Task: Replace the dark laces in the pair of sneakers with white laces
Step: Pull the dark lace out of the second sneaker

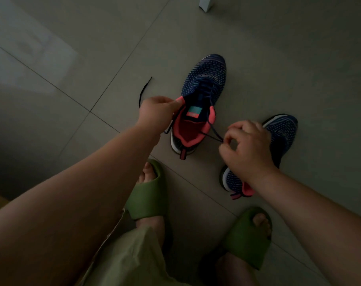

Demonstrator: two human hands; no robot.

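Green foam slides [148, 195] on your feet sit nearest, planted on the grey tiled floor [92, 48] just short of the work. Item, right hand [248, 148]: fingers curled, thumb and forefinger pinching one end of the dark lace [213, 135], which runs taut from the eyelets; this hand hovers over the second sneaker [278, 141] and hides most of its upper, so whether that shoe is laced cannot be told. Item, left hand [158, 111]: fingers closed on the coral collar of the first sneaker [204, 85], apparently with the other lace end caught under them, though the dim light leaves that unsure. Item, first sneaker: upright on the floor, toe away from you, dark lace threaded through the upper rows. Item, farther left: a loose dark lace [143, 90] lying curved on the tile, well apart from both shoes. Item, far edge: a pale box corner [205, 5]. No white laces are in sight. Risks, as judged: pulling one end hard may drag the shoe sideways if your left grip slackens; the lace may bind at a crossing; in this gloom you may skip an eyelet or lose the loose lace underfoot.
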